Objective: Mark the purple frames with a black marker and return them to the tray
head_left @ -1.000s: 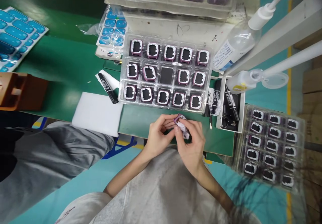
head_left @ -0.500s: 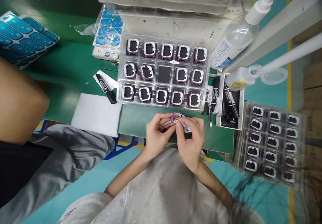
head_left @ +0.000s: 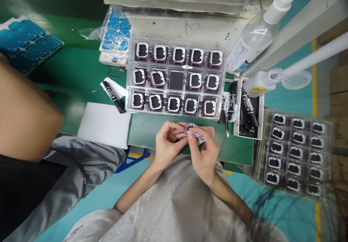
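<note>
Near the table's front edge, my left hand [head_left: 168,142] pinches a small purple watch case [head_left: 186,127] with a white rim. My right hand [head_left: 205,147] is closed at the same case, thumb and index finger pressed together at its rim. A crumpled whitish cloth [head_left: 200,138] shows under the right fingers, partly hidden by them. Just beyond my hands lies a clear plastic tray [head_left: 220,106] of similar purple cases with white rims. One pocket [head_left: 176,80] in its middle row holds no case.
At right are a box of markers [head_left: 262,126], pump bottle [head_left: 252,42], smaller bottle [head_left: 258,84] and another case tray [head_left: 284,144]. Leftward lie a marker [head_left: 114,96], white foam sheet [head_left: 104,124] and blue sticker sheets [head_left: 24,41]. A co-worker's arm [head_left: 27,115] is close at left.
My hands stay at the watch case, with the fingers shifting slightly and the case turned a little. The co-worker's arm has moved slightly to the right.
</note>
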`<move>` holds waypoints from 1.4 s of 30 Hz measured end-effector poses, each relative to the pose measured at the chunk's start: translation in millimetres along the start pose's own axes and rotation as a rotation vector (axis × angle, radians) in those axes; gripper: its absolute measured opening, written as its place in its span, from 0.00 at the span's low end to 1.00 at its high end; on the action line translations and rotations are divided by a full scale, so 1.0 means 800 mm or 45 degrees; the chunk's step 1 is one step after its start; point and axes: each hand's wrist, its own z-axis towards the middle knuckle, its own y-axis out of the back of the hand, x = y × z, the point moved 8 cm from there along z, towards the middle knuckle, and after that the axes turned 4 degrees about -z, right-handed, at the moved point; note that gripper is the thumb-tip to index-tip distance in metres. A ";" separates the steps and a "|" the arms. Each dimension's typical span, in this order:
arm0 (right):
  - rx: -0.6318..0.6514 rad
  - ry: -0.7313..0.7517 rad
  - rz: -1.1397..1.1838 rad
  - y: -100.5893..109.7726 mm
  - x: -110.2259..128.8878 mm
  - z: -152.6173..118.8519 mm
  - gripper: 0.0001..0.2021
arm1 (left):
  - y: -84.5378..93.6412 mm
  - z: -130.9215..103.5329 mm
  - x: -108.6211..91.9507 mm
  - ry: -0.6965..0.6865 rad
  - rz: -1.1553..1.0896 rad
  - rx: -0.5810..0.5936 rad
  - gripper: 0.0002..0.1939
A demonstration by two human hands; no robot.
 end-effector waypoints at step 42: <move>0.247 0.145 -0.322 -0.005 -0.008 -0.001 0.07 | 0.012 -0.018 0.006 -0.185 0.409 -0.063 0.17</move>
